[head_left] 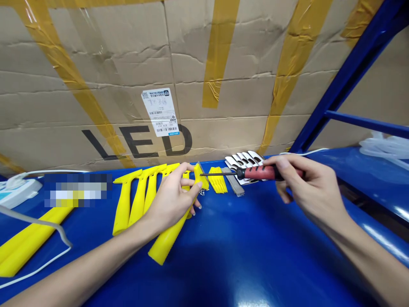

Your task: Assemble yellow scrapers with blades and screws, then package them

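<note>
My left hand (175, 194) is wrapped around a yellow plastic scraper (169, 241), tilted with its handle end toward me and its head up. A thin metal blade edge shows at the head. My right hand (306, 187) grips a screwdriver (260, 172) with a red and black handle, held level. The screwdriver's tip meets the scraper's head; whether it sits in a screw I cannot tell. Behind my left hand lie several similar yellow handles (123, 209) in a row. Between the hands are a stack of small yellow plates (217, 180) and a stack of grey metal strips (234, 182).
Several white cards (244, 161) fan out against a big cardboard box (191, 55) at the back. More yellow handles (38, 234), a white power strip (24, 192) and a white cable (47, 262) lie left on the blue table (230, 264). A blue metal frame (338, 85) rises right.
</note>
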`<state>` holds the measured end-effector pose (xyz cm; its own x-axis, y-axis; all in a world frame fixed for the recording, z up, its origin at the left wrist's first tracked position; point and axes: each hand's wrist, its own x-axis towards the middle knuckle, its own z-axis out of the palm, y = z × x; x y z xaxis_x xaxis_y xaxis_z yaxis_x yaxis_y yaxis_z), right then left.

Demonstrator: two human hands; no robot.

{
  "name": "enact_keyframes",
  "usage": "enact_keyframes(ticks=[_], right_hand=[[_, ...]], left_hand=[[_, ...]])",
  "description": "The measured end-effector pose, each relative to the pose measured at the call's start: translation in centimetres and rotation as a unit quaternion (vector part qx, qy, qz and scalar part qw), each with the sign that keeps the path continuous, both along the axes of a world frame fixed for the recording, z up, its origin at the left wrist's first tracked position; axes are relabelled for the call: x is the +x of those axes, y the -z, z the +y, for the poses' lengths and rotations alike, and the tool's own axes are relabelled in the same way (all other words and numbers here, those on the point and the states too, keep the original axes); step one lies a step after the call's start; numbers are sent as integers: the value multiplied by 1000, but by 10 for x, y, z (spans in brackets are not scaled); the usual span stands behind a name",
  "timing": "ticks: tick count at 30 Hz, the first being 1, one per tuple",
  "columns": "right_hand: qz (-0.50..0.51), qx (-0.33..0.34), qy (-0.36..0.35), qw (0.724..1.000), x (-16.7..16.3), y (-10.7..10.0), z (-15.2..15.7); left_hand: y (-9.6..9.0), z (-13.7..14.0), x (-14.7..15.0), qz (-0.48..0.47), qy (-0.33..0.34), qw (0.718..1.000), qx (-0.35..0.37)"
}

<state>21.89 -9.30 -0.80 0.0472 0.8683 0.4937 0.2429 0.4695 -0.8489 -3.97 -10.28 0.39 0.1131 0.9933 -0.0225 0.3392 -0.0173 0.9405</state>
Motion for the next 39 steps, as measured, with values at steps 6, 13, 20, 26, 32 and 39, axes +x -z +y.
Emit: enact_keyframes(ticks=[6,13,20,26,32,39], right_hand=[[47,-9,-36,998,1,2,4],[39,33,-14,999,-1,0,2],[64,18,-34,997,-1,0,3],[55,23,-42,997,0,2,4],[56,31,-19,998,-3,-3,1],[-6,30,7,1000,0,-1,2]], left_hand=[[-4,0,1,2,-19,1000,11],[2,1,2,-8,-12,1000,-20],[-3,0,-1,-1,-16,1000,-5],[1,2,-2,12,-5,1000,0],[3,1,-1,15,-9,1000,-20],[2,1,0,18,-14,1000,-15]])
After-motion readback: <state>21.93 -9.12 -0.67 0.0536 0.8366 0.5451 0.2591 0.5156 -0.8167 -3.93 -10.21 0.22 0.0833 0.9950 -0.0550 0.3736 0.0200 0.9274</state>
